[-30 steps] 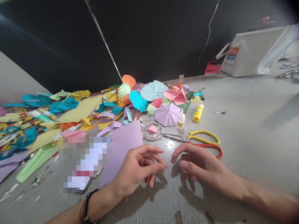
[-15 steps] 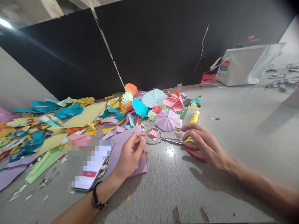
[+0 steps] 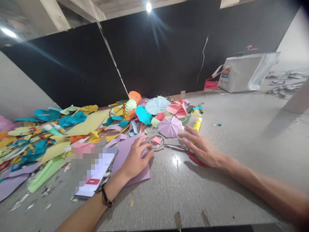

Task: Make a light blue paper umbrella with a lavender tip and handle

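The left hand, loosely spread, borders a round greyish ring at its right, contact unclear. The right hand, splayed over red-handled metal scissors, could topple the small white plastic bottle at its front left if it sweeps inward.

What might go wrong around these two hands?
The upright white squeeze bottle might topple if the right hand, close beside it, nudges it, perhaps leaking near the pleated lilac paper. The scissors point toward the left hand, so a careless reach could meet their tips.
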A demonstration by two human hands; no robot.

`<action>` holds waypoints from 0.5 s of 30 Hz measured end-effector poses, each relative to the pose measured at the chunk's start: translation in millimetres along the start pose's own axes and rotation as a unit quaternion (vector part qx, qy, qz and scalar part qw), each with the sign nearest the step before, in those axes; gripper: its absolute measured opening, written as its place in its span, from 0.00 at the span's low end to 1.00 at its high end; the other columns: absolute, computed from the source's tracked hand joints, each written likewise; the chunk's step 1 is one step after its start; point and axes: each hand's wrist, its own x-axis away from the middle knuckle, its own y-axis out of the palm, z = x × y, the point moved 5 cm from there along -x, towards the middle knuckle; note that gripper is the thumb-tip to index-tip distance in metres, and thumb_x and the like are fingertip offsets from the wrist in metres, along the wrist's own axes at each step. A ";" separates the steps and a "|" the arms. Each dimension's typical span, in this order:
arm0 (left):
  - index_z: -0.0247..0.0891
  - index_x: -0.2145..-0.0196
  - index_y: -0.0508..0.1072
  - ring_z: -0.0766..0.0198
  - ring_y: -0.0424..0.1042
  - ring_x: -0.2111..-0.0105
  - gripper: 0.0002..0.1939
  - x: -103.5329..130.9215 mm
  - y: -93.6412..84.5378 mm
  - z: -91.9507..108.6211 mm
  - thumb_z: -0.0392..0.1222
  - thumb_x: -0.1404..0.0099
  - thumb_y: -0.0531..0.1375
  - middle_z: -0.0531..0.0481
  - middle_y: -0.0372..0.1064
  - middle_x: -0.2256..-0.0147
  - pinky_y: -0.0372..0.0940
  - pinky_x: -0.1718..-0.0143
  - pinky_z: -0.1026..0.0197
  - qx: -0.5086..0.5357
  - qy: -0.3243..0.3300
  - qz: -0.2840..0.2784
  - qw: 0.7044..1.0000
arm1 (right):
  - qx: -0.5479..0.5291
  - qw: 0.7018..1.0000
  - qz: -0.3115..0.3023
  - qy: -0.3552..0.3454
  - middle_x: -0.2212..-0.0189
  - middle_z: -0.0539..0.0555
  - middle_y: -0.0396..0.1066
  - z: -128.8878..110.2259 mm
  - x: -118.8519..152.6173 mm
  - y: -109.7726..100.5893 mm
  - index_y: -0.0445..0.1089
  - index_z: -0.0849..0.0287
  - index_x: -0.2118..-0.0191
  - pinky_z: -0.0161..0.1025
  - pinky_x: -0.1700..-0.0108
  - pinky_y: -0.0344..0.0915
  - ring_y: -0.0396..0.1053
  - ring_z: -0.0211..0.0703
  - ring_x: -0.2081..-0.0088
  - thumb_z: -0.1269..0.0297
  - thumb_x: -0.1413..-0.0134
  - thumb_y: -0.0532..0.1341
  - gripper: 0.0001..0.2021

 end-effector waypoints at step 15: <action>0.40 0.44 0.73 0.43 0.63 0.36 0.18 -2.0 9.9 -4.7 0.47 0.28 0.61 0.38 0.67 0.38 0.55 0.35 0.34 -0.058 0.002 -0.060 0.996 | -0.011 1.000 -0.015 0.004 0.27 0.59 0.53 -0.8 1.3 1.7 0.65 0.50 0.36 0.67 0.29 0.51 0.42 0.64 0.25 0.47 0.26 0.49 0.23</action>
